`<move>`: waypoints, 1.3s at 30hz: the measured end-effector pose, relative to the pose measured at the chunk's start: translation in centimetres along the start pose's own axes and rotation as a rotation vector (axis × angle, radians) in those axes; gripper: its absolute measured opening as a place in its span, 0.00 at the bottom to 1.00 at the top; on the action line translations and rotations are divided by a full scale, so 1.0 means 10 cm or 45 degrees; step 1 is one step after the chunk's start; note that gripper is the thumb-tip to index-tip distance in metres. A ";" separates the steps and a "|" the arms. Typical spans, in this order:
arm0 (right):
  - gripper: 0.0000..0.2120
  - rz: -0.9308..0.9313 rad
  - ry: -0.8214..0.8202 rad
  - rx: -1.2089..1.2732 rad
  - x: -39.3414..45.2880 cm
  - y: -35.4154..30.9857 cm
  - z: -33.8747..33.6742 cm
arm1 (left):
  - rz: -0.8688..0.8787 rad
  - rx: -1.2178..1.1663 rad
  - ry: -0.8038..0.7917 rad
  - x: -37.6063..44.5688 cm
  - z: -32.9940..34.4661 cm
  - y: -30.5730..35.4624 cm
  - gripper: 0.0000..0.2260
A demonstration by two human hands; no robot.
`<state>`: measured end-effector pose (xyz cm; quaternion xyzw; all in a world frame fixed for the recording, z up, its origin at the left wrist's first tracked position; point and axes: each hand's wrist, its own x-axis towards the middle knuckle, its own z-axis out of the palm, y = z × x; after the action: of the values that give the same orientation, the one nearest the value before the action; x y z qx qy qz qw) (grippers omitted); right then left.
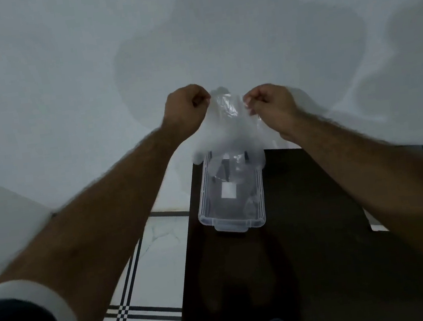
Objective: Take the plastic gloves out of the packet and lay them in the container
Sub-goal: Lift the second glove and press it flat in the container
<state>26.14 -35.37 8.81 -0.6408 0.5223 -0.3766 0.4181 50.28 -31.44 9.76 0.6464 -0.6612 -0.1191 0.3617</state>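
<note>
A thin, see-through plastic glove (228, 129) hangs stretched between my two hands, held up in front of the wall. My left hand (185, 107) pinches its left top edge and my right hand (270, 102) pinches its right top edge. The glove's lower end dangles just over the far end of a clear plastic container (232, 220), which stands on a dark table (310, 255). Some crumpled clear plastic lies inside the container; I cannot tell whether it is a glove or the packet.
The dark table stands against a pale wall (61, 72). White floor tiles with dark stripes (144, 275) show to the left of the table. A white object (378, 226) peeks out at the table's right edge under my right forearm.
</note>
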 end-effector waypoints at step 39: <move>0.28 -0.406 -1.245 -1.542 -0.74 1.46 0.70 | 0.632 0.795 -0.837 -1.47 1.00 -1.00 0.07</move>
<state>26.17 -28.60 -7.67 -0.9165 0.2953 0.2416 0.1200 50.21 -22.11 -8.34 0.4757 -0.8774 -0.0234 -0.0580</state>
